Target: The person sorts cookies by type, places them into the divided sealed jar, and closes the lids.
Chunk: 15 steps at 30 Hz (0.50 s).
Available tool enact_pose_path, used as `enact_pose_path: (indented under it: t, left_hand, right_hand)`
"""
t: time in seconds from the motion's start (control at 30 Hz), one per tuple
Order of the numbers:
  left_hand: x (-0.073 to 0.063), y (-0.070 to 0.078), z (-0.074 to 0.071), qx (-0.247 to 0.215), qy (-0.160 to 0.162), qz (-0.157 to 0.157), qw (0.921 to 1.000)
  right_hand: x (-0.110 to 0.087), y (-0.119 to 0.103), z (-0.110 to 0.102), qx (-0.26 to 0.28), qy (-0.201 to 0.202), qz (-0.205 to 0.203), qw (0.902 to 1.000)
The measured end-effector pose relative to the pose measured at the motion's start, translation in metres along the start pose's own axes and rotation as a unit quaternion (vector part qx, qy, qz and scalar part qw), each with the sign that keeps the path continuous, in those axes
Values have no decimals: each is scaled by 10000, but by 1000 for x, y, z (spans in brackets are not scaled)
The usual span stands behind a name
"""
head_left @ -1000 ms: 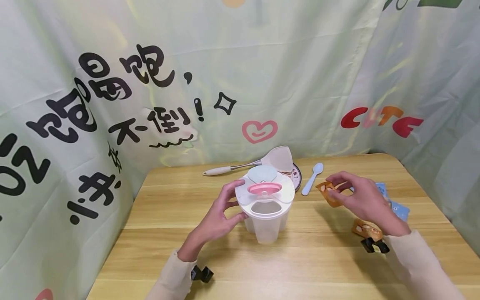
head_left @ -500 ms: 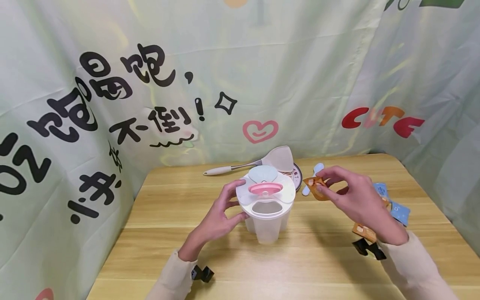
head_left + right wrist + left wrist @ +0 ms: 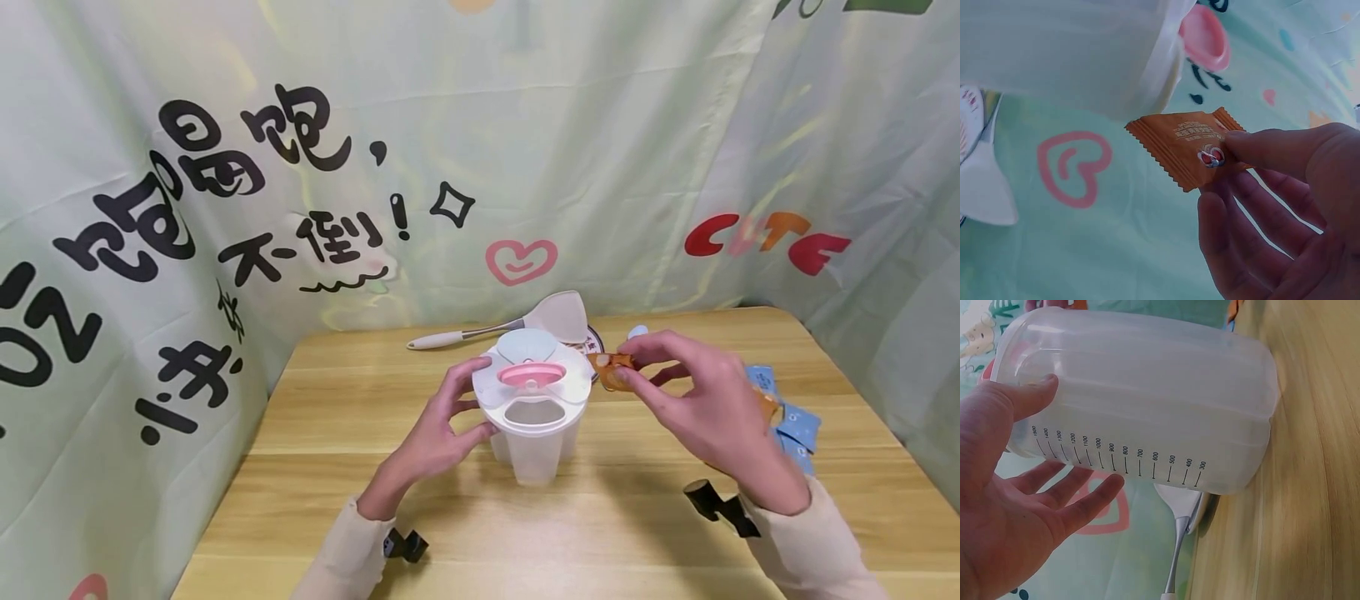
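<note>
A translucent plastic storage canister (image 3: pixel 534 458) stands upright on the table, with measuring marks down its side in the left wrist view. Its white lid (image 3: pixel 491 387) carries a pink oval part (image 3: pixel 531 375) and has an opening at the front. My left hand (image 3: pixel 431 437) holds the canister near its top, thumb on one side and fingers on the other. Between thumb and fingers, my right hand (image 3: pixel 708 404) pinches a small orange snack packet (image 3: pixel 1179 144) with serrated ends. That packet is at the lid's right edge; whether they touch I cannot tell.
Behind the canister lies a spatula (image 3: pixel 555 317) with a pale head, partly over a round patterned plate (image 3: pixel 595 343). A light blue spoon (image 3: pixel 637 331) is mostly hidden by my right hand. Several blue packets (image 3: pixel 801 427) and an orange one (image 3: pixel 768 407) lie at the right.
My right hand has carried the orange packet leftward to beside the canister's lid, now covering most of the spoon. The left hand and canister have stayed in place.
</note>
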<state>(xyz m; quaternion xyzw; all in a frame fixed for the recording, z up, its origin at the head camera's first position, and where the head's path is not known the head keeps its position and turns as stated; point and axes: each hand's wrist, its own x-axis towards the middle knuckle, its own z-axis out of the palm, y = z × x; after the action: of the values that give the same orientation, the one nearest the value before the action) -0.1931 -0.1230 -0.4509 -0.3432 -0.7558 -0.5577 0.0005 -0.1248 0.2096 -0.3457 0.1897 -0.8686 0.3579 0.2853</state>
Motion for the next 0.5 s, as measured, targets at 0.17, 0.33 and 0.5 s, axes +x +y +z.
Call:
enact_pose_path:
  t: [0.17, 0.33, 0.5]
  left_hand:
    - [3, -2, -1, -20, -1, 32, 10000]
    - [5, -3, -1, -36, -18, 33, 10000]
    - [7, -3, -1, -50, -14, -45, 10000]
  right_hand:
    - [-3, -11, 6, 311, 242, -307, 9988]
    - [-3, -19, 13, 468, 355, -468, 9972]
    - [-1, -25, 18, 746, 292, -460, 9957]
